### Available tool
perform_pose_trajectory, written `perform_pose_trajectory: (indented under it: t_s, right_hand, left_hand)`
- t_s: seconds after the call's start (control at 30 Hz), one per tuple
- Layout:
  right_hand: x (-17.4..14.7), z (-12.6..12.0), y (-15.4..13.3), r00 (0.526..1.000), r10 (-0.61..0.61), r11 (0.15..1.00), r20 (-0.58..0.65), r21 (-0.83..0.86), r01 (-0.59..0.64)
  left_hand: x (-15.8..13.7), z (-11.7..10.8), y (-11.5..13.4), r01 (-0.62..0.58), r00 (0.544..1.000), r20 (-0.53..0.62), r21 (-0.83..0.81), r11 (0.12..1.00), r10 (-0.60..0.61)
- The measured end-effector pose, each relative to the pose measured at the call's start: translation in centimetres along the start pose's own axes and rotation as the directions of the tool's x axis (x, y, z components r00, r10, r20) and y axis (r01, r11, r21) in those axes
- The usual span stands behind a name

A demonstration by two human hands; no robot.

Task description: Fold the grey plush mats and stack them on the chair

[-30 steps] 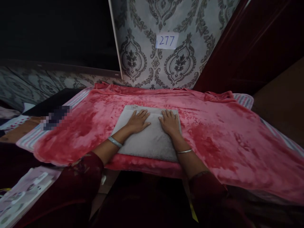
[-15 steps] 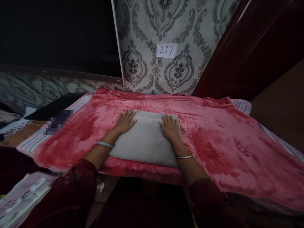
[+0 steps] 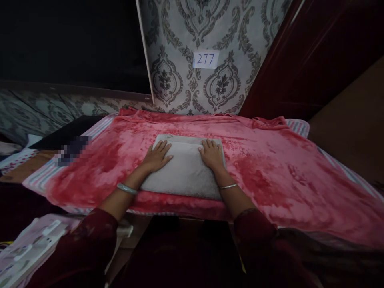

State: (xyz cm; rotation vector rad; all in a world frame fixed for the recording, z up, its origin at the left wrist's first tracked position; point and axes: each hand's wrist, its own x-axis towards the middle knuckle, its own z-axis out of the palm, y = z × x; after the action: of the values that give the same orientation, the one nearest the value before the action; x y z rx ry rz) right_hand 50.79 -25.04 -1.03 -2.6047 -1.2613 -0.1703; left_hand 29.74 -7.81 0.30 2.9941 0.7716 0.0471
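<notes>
A folded grey plush cloth (image 3: 183,172) lies flat on a red and pink blanket (image 3: 264,168) spread over a table. My left hand (image 3: 157,156) rests palm down on the cloth's left side, fingers spread, with a bangle on the wrist. On the right side of the same cloth, my right hand (image 3: 212,155) lies flat with its fingers apart, a thin bangle on that wrist. Neither hand grips anything. The cloth's far edge shows beyond the fingertips.
A large dark screen (image 3: 72,44) stands at the back left. Patterned wallpaper carries a paper marked 277 (image 3: 206,59). A dark red panel (image 3: 288,60) rises at the right. A blurred-out dark item (image 3: 73,151) lies on the blanket's left edge. A white power strip (image 3: 36,252) is at lower left.
My left hand has slid slightly toward me, uncovering the cloth's far left corner. My right hand stays flat on the cloth. The whole view has shifted a little.
</notes>
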Motion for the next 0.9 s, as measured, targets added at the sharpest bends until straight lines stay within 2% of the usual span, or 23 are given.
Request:
perform_pose_trajectory:
  t_s: [0.2,0.37,0.53,0.63,0.8,0.9]
  right_hand:
    - [0.2,-1.0,-0.2,0.997,0.013,1.0,0.071,-0.002,-0.012]
    - [-1.7,-2.1,-0.1,0.997,0.027,1.0,0.066,-0.015,-0.026]
    - [-6.6,-2.0,0.2,0.994,-0.057,0.998,0.091,-0.026,0.06]
    - [-8.4,-1.6,0.3,0.99,-0.09,0.995,0.112,-0.038,0.095]
    - [-8.7,-1.3,0.4,0.992,-0.084,0.996,0.09,-0.022,0.086]
    - [-8.6,-1.4,0.4,0.993,-0.079,0.997,0.091,-0.015,0.08]
  left_hand:
    - [0.3,-0.6,-0.4,0.037,0.999,0.008,0.014,0.999,-0.037]
    - [-0.7,-1.8,1.2,0.06,0.998,0.029,0.024,0.998,-0.061]
    - [-3.3,-0.7,4.4,-0.184,0.982,-0.03,-0.002,0.983,0.184]
    - [-4.1,0.6,5.5,-0.196,0.98,-0.028,-0.018,0.98,0.196]
    - [-4.1,1.2,5.0,-0.18,0.983,-0.027,-0.01,0.984,0.179]
    - [-4.3,0.8,4.0,-0.118,0.993,-0.014,0.014,0.993,0.118]
